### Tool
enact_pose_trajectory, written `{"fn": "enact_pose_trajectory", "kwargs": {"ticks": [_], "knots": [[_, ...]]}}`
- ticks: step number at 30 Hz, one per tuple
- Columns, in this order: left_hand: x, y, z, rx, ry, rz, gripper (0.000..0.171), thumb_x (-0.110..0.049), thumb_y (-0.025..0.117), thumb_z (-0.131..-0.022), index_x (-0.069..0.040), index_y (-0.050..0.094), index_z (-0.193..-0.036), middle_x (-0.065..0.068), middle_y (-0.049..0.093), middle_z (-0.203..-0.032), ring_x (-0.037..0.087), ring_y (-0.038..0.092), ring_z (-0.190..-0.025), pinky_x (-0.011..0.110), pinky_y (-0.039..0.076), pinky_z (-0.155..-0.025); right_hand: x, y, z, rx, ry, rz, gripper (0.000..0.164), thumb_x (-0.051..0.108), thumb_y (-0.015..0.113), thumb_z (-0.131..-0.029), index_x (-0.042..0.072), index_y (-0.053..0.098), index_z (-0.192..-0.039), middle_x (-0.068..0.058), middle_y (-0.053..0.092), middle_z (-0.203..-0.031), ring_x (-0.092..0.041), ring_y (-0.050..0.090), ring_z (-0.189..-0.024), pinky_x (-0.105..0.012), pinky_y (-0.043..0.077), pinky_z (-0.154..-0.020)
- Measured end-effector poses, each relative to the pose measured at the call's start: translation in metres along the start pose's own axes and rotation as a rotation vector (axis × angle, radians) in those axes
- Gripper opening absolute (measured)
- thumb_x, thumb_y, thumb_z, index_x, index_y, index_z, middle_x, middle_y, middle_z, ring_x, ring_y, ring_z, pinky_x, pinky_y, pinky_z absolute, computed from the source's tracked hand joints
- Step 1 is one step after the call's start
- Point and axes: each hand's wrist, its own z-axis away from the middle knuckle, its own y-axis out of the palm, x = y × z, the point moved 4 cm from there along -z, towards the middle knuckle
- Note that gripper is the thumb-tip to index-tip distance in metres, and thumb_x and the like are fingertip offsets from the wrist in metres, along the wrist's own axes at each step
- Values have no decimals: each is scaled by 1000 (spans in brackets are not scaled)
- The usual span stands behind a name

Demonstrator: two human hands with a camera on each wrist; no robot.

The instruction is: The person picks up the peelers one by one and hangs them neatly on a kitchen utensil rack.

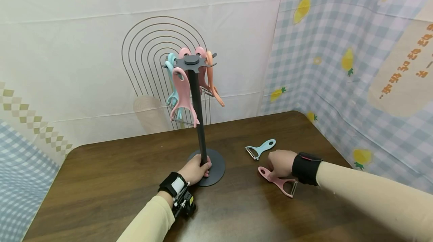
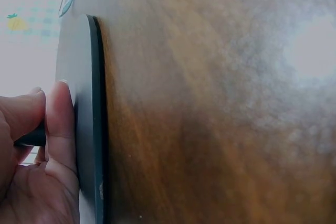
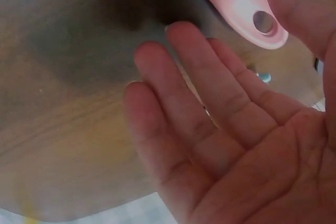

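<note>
My left hand [image 1: 194, 170] grips the dark pole [image 1: 200, 129] of an upright rack just above its round base [image 1: 216, 168]. In the left wrist view, the thumb and fingers [image 2: 61, 121] wrap the pole beside the base's disc. My right hand [image 1: 281, 162] is over a pink peeler [image 1: 275, 181] lying on the table. From the right wrist, its fingers [image 3: 205, 82] look loosely extended, with the thumb beside the peeler's holed handle; whether they touch is unclear. Just behind that hand lies a light blue peeler [image 1: 262, 148], blade toward the left.
From the rack's hooked top [image 1: 191, 61] hang several peelers: a pink peeler [image 1: 182, 91] in front, an orange peeler [image 1: 210, 73] at right, a blue peeler [image 1: 171, 84] at left. The brown table [image 1: 111, 182] backs onto a patterned cloth [image 1: 236, 46].
</note>
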Motion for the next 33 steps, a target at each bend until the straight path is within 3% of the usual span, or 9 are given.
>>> {"fn": "enact_pose_trajectory", "kwargs": {"ticks": [5,18,33], "knots": [[-1,-1,1,4,9,6,10,-7,51,-100,1,55,-97,8,54,-74,14,59,-65,30,53,-64,2,3,5,-22,10,-16,28,27,83,-72,14,58,-68,3,52,-61,-15,47,-56,-30,34,-51],[0,0,0,3,-6,-5,9,-8,51,-101,0,55,-97,6,54,-73,13,59,-65,27,53,-62,0,12,5,-49,-4,-35,27,16,83,-70,10,57,-71,1,51,-64,-17,48,-59,-31,39,-53],[0,-1,1,8,-4,6,9,-8,51,-101,0,54,-98,8,54,-75,14,59,-65,29,53,-64,-7,13,0,-106,-60,-30,28,10,82,-71,14,54,-69,3,49,-63,-15,45,-58,-30,34,-52]]}}
